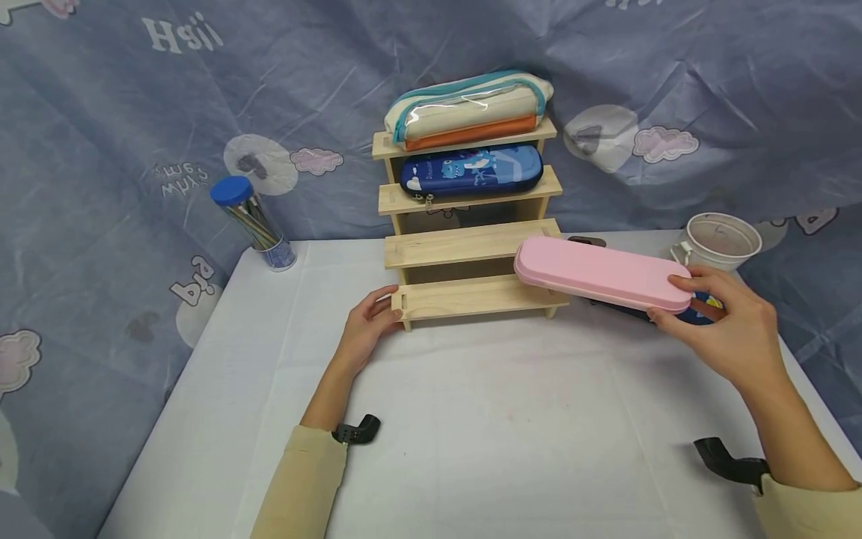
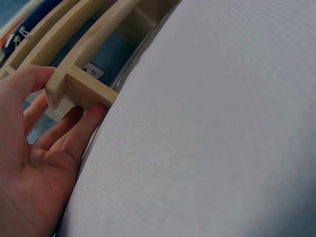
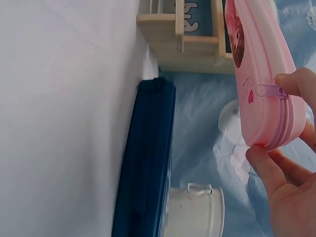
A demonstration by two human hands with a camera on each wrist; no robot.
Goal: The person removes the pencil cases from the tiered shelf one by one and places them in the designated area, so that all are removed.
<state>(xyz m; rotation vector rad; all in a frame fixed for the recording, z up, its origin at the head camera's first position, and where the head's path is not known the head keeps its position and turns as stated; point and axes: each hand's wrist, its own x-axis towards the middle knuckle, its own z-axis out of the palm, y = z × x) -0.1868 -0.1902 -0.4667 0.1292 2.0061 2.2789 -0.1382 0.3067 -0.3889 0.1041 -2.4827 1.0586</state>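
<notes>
A pink case (image 1: 599, 271) hangs in the air at the right side of a wooden rack (image 1: 471, 247), gripped at one end by a right hand (image 1: 737, 322), its thumb and fingers clamped on the rounded tip beside the zip. The far end overlaps the rack's lower shelves in the head view; whether it touches them cannot be told.

The case looks light and fairly stiff, a molded shell likely to keep its shape and survive a knock. Its smooth skin may slip a little, and an end hold probably lets the far tip droop; a grasp across the middle, along both long edges, would likely balance better. The lilac zip pull (image 3: 270, 91) seems a poor place to lift from.

Pale pink and long, the case shows a plain face upward; the right wrist view catches a printed picture and a small heart on the other side.

A left hand (image 1: 367, 326) grips the left end of the rack's bottom shelf between thumb and fingers. A blue dinosaur case (image 1: 471, 171) and a cream pouch (image 1: 471, 112) fill the upper shelves. Behind the pink case sit a dark case (image 3: 145, 163) and a white bucket (image 1: 717, 243).
</notes>
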